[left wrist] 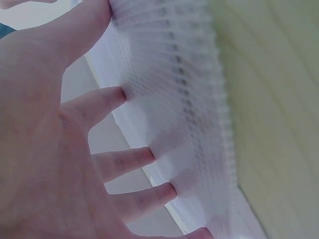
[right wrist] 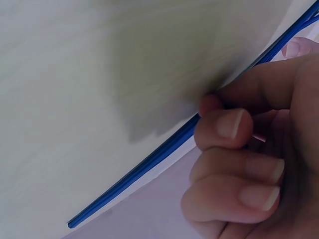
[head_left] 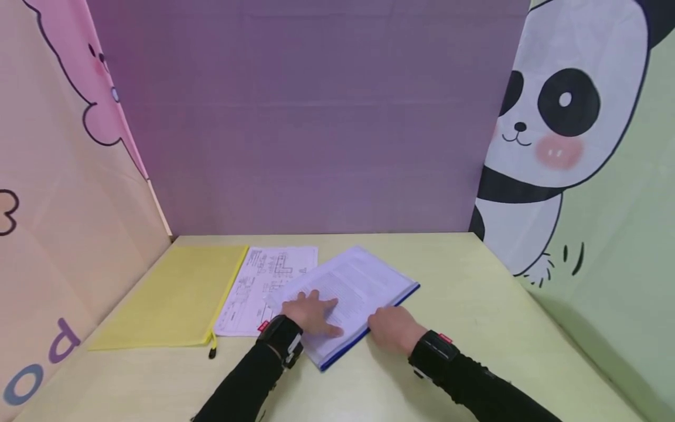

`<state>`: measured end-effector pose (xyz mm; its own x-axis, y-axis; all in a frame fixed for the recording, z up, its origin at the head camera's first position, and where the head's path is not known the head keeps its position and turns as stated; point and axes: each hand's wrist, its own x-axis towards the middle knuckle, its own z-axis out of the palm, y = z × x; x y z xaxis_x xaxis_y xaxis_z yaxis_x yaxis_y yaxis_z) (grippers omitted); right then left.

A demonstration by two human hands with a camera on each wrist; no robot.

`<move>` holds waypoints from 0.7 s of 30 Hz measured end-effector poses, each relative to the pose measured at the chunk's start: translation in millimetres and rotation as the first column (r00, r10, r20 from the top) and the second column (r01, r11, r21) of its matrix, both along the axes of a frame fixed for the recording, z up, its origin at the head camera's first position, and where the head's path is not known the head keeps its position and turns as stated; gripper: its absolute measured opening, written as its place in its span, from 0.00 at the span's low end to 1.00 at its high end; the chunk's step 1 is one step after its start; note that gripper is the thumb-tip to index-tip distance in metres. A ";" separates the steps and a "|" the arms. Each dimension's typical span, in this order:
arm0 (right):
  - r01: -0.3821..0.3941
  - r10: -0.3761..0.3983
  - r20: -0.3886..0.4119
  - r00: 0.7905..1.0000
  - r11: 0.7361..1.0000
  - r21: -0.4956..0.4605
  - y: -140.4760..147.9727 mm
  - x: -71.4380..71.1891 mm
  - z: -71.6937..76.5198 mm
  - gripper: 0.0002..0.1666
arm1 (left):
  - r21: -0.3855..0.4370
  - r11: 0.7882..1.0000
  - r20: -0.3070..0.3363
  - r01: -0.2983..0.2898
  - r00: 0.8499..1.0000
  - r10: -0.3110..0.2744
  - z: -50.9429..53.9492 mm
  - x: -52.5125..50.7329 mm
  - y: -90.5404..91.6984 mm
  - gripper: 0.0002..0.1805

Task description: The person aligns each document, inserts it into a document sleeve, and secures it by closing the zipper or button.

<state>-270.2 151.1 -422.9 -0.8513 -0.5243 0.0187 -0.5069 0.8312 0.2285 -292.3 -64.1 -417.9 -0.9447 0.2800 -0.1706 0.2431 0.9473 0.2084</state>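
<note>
A document pouch (head_left: 358,275) with printed pages showing through it lies slanted at mid-table, its blue zipper edge (head_left: 345,350) towards me. My left hand (head_left: 312,313) rests on it, fingers spread; in the left wrist view its fingertips (left wrist: 117,94) touch the whitish surface. At the blue edge, my right hand (head_left: 394,329) has its fingers curled. The right wrist view shows thumb and index finger pinching the blue edge (right wrist: 134,174); exactly what part lies between them is hidden. Fingertips of another hand appear at that view's right side.
A yellow zipper pouch (head_left: 169,299) lies at the left, its dark-tipped zipper pull (head_left: 212,353) hanging off the near corner. Between the pouches is a sheet with printed drawings (head_left: 263,287), partly under the blue-edged one. A purple backdrop (head_left: 327,117) stands behind the table (head_left: 464,316).
</note>
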 end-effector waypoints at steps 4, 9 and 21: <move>-0.002 0.002 -0.020 1.000 1.000 0.000 -1.7 2.6 -1.2 0.10 | -0.008 1.000 -0.004 0.003 1.000 -0.003 -1.7 -0.2 0.3 0.44; -0.012 0.012 -0.026 1.000 1.000 0.009 -5.2 3.6 -2.7 0.10 | -0.002 1.000 0.002 0.002 1.000 -0.002 -1.1 -1.1 0.0 0.44; -0.049 0.049 0.007 0.999 0.999 -0.010 -11.2 10.0 0.0 0.09 | 0.004 1.000 0.000 0.005 1.000 -0.005 3.0 1.4 0.2 0.43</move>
<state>-260.2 140.0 -422.9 -0.8245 -0.5655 0.0186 -0.5489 0.8074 0.2164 -290.8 -63.9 -414.8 -0.9435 0.2849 -0.1691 0.2475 0.9454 0.2121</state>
